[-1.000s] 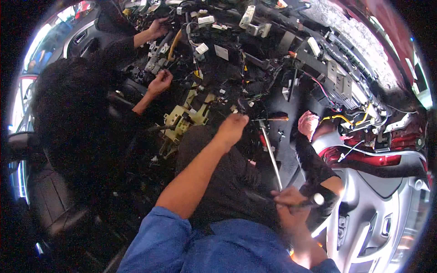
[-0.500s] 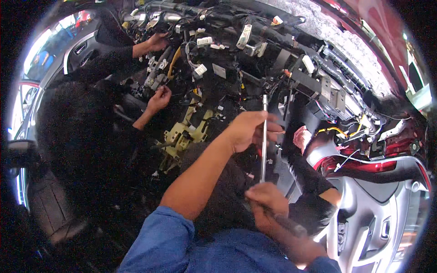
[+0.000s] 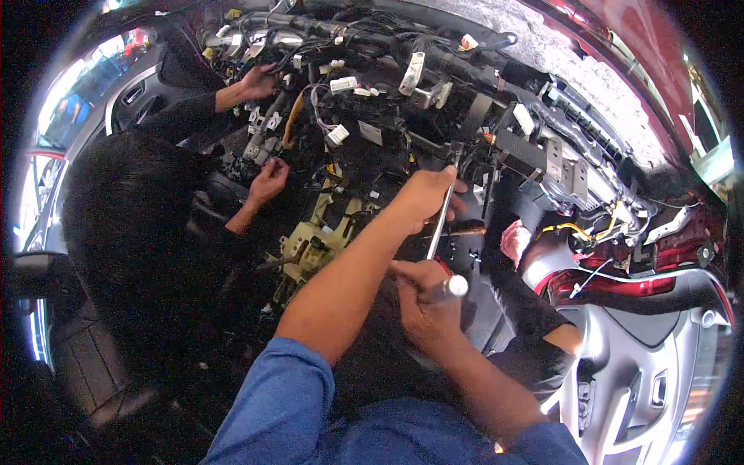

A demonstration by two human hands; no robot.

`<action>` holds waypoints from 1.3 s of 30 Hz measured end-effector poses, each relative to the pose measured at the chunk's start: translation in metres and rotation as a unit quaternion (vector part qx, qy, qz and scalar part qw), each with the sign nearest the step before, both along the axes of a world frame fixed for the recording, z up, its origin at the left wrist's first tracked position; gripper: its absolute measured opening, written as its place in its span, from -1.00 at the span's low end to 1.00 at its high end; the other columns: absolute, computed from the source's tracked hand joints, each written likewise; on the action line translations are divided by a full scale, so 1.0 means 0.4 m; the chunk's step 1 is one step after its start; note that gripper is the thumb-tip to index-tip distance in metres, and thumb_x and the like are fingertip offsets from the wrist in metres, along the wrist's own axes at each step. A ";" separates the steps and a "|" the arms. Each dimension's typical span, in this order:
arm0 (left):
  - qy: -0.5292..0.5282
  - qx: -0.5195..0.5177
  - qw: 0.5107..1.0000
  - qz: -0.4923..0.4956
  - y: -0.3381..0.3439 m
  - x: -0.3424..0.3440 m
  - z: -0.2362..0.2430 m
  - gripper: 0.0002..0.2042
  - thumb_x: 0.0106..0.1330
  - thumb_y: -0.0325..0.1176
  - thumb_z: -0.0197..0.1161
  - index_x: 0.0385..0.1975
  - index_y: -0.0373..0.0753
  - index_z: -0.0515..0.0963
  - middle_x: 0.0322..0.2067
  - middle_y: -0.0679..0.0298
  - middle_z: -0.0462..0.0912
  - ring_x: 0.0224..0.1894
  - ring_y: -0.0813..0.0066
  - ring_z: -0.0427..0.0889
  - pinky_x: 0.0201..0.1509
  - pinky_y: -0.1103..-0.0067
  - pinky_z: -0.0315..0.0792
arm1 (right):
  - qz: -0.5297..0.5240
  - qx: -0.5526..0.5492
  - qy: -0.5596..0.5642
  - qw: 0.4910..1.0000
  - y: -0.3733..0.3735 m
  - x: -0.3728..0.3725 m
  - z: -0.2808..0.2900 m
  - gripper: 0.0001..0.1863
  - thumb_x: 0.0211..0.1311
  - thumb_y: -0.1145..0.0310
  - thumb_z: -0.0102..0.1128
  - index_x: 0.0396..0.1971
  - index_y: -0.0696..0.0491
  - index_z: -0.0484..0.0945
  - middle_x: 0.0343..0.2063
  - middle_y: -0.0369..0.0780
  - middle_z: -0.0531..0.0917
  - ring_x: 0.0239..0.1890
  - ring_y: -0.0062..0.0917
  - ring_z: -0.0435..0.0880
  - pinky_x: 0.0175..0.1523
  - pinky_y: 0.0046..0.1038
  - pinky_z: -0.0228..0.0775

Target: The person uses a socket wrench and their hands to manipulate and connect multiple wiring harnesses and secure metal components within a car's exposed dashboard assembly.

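A long chrome extension bar (image 3: 440, 231) runs up into the dark wiring and brackets below the crossbeam; what its far end meets is too dark to tell. My left hand (image 3: 425, 200) is closed round the upper part of the bar, thumb along it. Lower down, my right hand (image 3: 428, 308) grips the ratchet wrench (image 3: 456, 286) at the bar's near end. The handle's pale round end points up toward me. Right of the bar's upper end sits a dark ribbed box (image 3: 521, 156) with a metal bracket (image 3: 570, 174).
On the left, a co-worker in dark clothes has both hands (image 3: 269, 180) among the wiring. Another person's dark-sleeved arm (image 3: 535, 314) lies to my right. A yellowish bracket (image 3: 314, 242) sits low in the middle. The open door (image 3: 632, 372) stands at right; a metal crossbeam (image 3: 372, 43) spans the top.
My right hand has moved up and left, swinging the ratchet handle so that its end faces me. My left hand has risen slightly, and the bar leans more.
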State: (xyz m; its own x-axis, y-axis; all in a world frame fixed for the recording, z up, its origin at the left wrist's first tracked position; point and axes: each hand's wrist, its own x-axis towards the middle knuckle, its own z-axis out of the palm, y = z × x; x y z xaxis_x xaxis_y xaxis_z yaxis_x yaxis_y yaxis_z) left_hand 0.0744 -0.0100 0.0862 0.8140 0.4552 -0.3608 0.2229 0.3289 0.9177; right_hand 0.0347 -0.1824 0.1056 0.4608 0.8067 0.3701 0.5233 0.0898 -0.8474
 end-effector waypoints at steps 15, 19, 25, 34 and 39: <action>0.002 0.209 0.970 0.123 -0.282 -0.417 -0.010 -0.45 0.36 -0.23 0.09 0.28 -0.32 0.16 0.11 0.09 0.44 0.16 0.22 0.44 0.22 0.39 0.31 | 0.056 0.020 -0.038 0.997 0.077 0.009 -0.006 -0.64 0.13 0.36 0.27 -0.03 0.03 0.54 -0.29 -0.10 0.57 -0.15 -0.20 0.49 0.03 -0.25 0.34; 0.127 0.291 0.940 0.123 -0.263 -0.378 0.008 -0.46 0.29 -0.27 0.22 0.23 -0.28 0.24 0.08 0.07 0.45 0.15 0.31 0.44 0.19 0.42 0.32 | 0.187 -0.056 -0.015 0.981 0.096 0.062 0.027 -0.39 0.01 0.30 0.36 0.12 0.06 0.42 -0.06 -0.09 0.53 0.06 -0.22 0.46 0.23 -0.27 0.24; 0.041 0.420 0.872 0.249 -0.228 -0.327 -0.013 -0.58 0.27 -0.41 0.20 0.14 -0.29 0.38 -0.17 0.22 0.57 -0.31 0.51 0.54 -0.17 0.56 0.49 | -0.030 0.052 0.454 0.889 0.097 0.127 -0.059 -0.49 0.17 0.19 0.28 0.07 0.04 0.35 -0.08 -0.19 0.48 -0.12 -0.37 0.54 -0.02 -0.29 0.51; 0.166 0.527 0.824 0.124 -0.269 -0.319 0.017 -0.34 0.18 -0.35 0.23 0.29 -0.30 0.16 -0.16 -0.18 0.56 -0.15 -0.21 0.57 -0.13 0.19 0.49 | -0.083 0.092 0.740 0.661 0.216 0.106 -0.084 -0.75 0.40 0.19 0.01 -0.18 0.07 0.38 -0.48 -0.28 0.42 -0.47 -0.51 0.42 -0.37 -0.45 0.41; 0.097 0.188 0.961 0.177 -0.263 -0.315 0.054 -0.33 0.17 -0.37 0.15 0.34 -0.24 0.13 -0.46 0.24 0.56 -0.60 0.53 0.46 -0.51 0.58 0.42 | -0.051 0.129 0.764 0.630 0.214 0.116 -0.093 -0.74 0.43 0.18 -0.05 -0.13 0.07 0.36 -0.50 -0.30 0.38 -0.50 -0.55 0.36 -0.48 -0.51 0.27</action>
